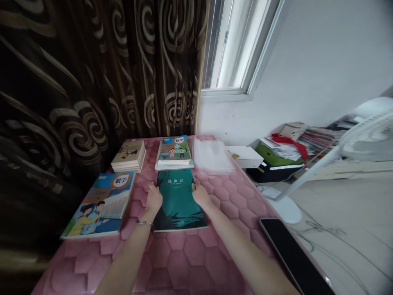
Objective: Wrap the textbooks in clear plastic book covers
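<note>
A dark green book [181,200] with white Chinese characters lies in front of me on a pink hexagon-patterned table cover [193,262]. My left hand [154,198], with a silver bangle at the wrist, grips the book's left edge. On the opposite edge is my right hand [200,194], its fingers curled against the side, partly hidden. Just beyond the green book sits a stack of books with a blue maths textbook [175,148] on top. Another maths textbook [101,205] lies left of my left hand.
At the back left is a pile of smaller beige books [129,155]. Clear plastic covers [213,155] lie at the back right. A black-screened phone or tablet [294,254] rests along the right edge. Past the table stand a white box [245,156] and a white fan [319,159].
</note>
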The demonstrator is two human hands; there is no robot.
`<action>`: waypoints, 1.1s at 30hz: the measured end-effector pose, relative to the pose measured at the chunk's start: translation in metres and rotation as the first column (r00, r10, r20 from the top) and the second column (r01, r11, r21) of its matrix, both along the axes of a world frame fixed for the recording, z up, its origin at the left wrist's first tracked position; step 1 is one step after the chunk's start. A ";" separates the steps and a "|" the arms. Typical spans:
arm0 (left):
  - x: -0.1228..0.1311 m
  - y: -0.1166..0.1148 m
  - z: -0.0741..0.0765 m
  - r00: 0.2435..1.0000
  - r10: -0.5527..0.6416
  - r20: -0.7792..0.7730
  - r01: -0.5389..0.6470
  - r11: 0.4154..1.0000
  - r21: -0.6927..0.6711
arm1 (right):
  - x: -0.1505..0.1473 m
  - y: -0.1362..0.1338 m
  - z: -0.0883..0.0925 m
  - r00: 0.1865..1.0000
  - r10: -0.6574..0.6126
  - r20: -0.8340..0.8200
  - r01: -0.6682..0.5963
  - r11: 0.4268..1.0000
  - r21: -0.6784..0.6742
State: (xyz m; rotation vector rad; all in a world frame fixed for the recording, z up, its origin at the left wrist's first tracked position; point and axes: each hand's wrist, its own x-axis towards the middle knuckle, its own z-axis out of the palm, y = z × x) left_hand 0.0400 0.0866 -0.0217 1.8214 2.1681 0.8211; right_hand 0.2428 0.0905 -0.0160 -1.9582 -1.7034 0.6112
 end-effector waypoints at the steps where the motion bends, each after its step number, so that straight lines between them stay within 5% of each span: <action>1: 0.001 0.000 -0.001 1.000 0.012 -0.018 -0.012 1.000 -0.006 | -0.001 0.001 -0.002 1.000 -0.010 0.006 0.010 1.000 -0.019; 9: 0.005 -0.011 0.010 0.991 -0.002 -0.132 0.003 1.000 0.003 | -0.001 -0.001 -0.007 1.000 -0.015 0.015 0.016 1.000 -0.006; 12: 0.015 -0.023 0.012 0.919 -0.228 -0.323 0.239 0.971 -0.005 | -0.003 -0.002 -0.005 0.999 -0.025 0.029 0.025 1.000 0.001; 15: 0.025 -0.037 0.006 0.766 -0.489 -0.418 0.493 0.863 -0.107 | -0.004 -0.004 -0.004 0.998 -0.021 0.052 0.021 1.000 0.012; 20: 0.026 -0.044 -0.002 0.747 -0.507 -0.430 0.487 0.858 -0.165 | 0.004 -0.012 0.002 0.993 -0.026 0.115 0.020 0.999 0.051; 23: 0.025 -0.042 -0.003 0.757 -0.483 -0.440 0.468 0.871 -0.152 | 0.006 -0.031 0.005 0.973 0.086 0.215 -0.127 0.975 0.185; 26: 0.028 -0.042 -0.003 0.754 -0.486 -0.442 0.470 0.869 -0.154 | 0.003 -0.064 0.004 0.895 0.326 0.306 -0.409 0.872 0.268; 29: 0.028 -0.042 -0.003 0.748 -0.490 -0.448 0.473 0.867 -0.158 | 0.001 -0.097 -0.004 0.771 0.495 0.399 -0.607 0.762 0.226; 33: 0.006 -0.046 -0.002 0.674 -0.592 -0.441 0.591 0.791 -0.159 | 0.018 -0.111 -0.013 0.684 0.563 0.463 -0.685 0.714 0.144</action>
